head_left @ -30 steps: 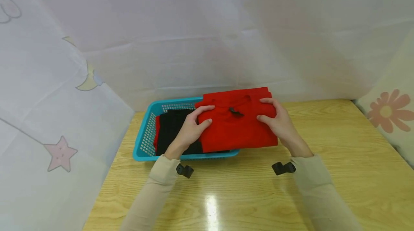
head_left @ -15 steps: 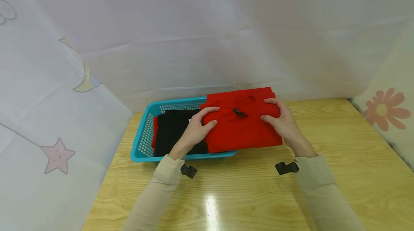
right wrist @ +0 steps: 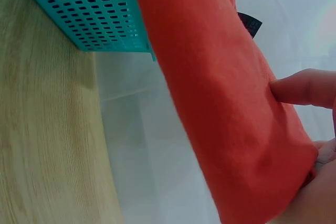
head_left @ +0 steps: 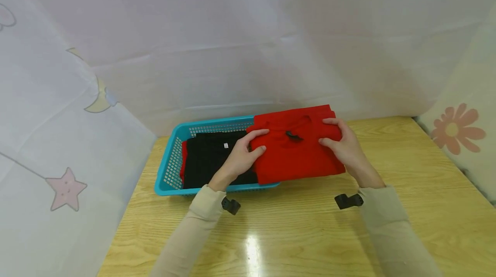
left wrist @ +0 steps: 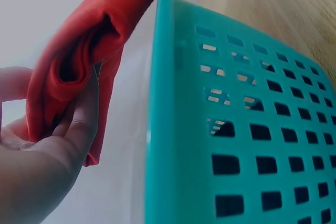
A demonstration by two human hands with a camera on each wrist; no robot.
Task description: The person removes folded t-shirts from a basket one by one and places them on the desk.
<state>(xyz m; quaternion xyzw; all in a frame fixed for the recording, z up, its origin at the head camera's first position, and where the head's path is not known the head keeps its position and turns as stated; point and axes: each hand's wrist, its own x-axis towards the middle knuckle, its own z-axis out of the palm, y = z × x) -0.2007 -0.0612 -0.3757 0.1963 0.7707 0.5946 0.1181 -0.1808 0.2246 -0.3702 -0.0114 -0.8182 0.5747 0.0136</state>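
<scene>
Two ends, two grips: left hand (head_left: 238, 158) and right hand (head_left: 351, 153) clamp the folded red garment (head_left: 297, 156), long axis running hand to hand, over the right end of the blue basket (head_left: 166, 191), left nearer it, right out above the table (head_left: 302, 229).

1. R hand (right wrist: 315, 192) at far R of view, partly cut off, gripping a folded red cloth (right wrist: 210, 87).
2. Thumb (right wrist: 307, 88) presses into cloth's R side; other fingers bend round its lower R end, mostly hidden.
3. Cloth runs diag. from top ctr. to bottom R, smooth on its L side, w/ a small fold up top.
4. Blk tag (right wrist: 251, 23) pokes out past cloth, upper R; print too small to read.
5. Teal basket (right wrist: 89, 11) upper L, wall w/ rows of rect. holes; cloth overlaps it in view, can't tell if touching.
6. Wood table (right wrist: 47, 129) along L, grain visible.
7. White sheet (right wrist: 152, 129) btwn table & cloth, also R of cloth, w/ bright patch.
</scene>
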